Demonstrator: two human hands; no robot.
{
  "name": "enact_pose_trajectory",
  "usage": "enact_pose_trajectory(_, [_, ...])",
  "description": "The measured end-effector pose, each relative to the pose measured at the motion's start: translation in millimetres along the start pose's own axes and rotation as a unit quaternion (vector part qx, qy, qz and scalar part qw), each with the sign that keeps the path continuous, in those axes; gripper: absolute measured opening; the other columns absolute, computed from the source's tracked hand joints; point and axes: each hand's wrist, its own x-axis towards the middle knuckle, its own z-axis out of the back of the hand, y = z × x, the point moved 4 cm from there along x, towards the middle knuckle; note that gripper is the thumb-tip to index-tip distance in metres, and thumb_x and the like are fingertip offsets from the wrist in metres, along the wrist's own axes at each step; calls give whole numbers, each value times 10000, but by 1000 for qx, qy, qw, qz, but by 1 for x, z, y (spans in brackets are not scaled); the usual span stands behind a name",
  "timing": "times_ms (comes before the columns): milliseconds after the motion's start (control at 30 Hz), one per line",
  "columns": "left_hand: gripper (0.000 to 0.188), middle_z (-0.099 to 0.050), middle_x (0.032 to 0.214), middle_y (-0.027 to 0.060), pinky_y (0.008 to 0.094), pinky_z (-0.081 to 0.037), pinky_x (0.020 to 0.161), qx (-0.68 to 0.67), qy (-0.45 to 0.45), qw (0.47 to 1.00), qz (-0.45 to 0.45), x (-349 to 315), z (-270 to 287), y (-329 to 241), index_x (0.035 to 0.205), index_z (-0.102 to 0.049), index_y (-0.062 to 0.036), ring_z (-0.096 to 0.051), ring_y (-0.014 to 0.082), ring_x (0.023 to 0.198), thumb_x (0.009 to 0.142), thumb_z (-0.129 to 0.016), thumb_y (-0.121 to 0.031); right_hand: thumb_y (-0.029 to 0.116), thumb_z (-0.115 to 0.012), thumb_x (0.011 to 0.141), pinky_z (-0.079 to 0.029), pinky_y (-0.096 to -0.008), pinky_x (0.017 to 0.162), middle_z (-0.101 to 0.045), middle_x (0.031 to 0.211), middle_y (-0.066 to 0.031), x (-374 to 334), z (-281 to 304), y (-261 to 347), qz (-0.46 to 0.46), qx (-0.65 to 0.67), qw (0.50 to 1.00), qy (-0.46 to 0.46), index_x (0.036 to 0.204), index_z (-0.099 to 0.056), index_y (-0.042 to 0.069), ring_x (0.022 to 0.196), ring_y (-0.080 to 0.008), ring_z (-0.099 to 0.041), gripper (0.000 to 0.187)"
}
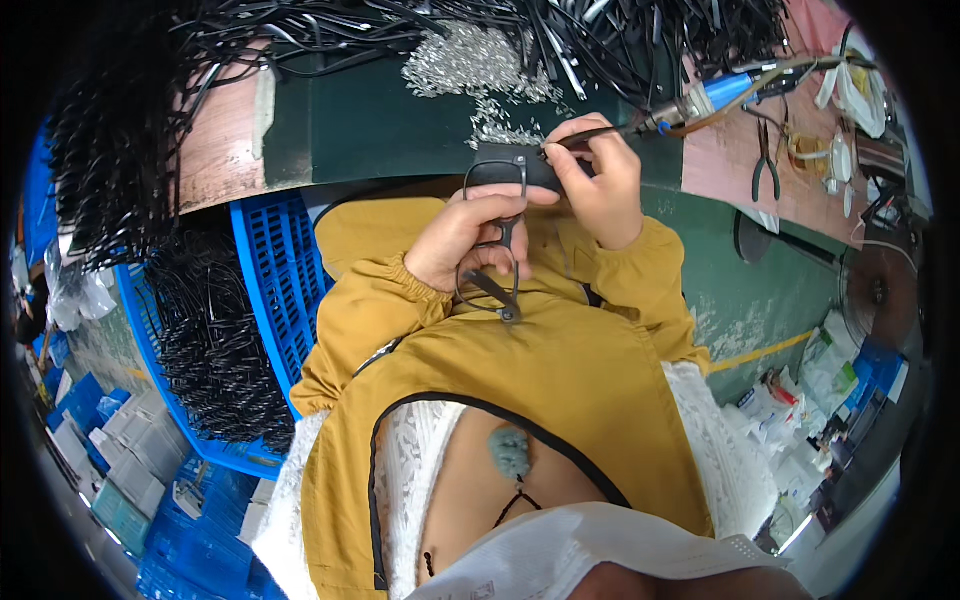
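A black eyeglass frame stands on end in front of me, its two rims one above the other. My left hand is closed around it near the bridge, with fingers reaching behind and through the rims. At its lower end a dark temple arm points up and inward. My right hand pinches a slim black temple arm beside the frame's upper corner; whether the two parts are joined I cannot tell. Behind the upper rim, a black block sits at the table's edge.
Small silvery metal pieces lie heaped on the dark green table mat. Piles of black temple arms surround them, and more fill a blue crate. A blue-bodied power screwdriver and pliers are at the right.
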Motion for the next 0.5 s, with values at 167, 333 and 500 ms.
enact_pose_trajectory(167, [411,-676,688,120,211,-496,471,9,4,1000,9,13,3,8,1346,-610,37,-694,208,579,1041,-445,-183,-71,-705,880,-606,-265,706,-679,998,-118,3,-11,-9,-40,168,985,-4,959,-665,-98,801,-153,-702,93])
enact_pose_trajectory(333, [399,-667,672,120,215,-466,449,15,11,1000,-15,10,-3,1,1318,-615,58,-675,203,541,1029,-441,-155,-61,-705,878,-592,-265,663,-679,962,-116,14,-12,6,-65,157,985,-8,931,-665,-92,760,-134,-686,74])
enact_pose_trajectory(500, [341,-662,658,120,225,-445,441,20,-35,999,-14,12,-7,3,1204,-663,58,-652,198,510,1009,-451,-124,-15,-722,836,-536,-285,598,-673,927,-116,21,-10,1,88,-30,993,76,922,-683,-41,702,-174,-657,98])
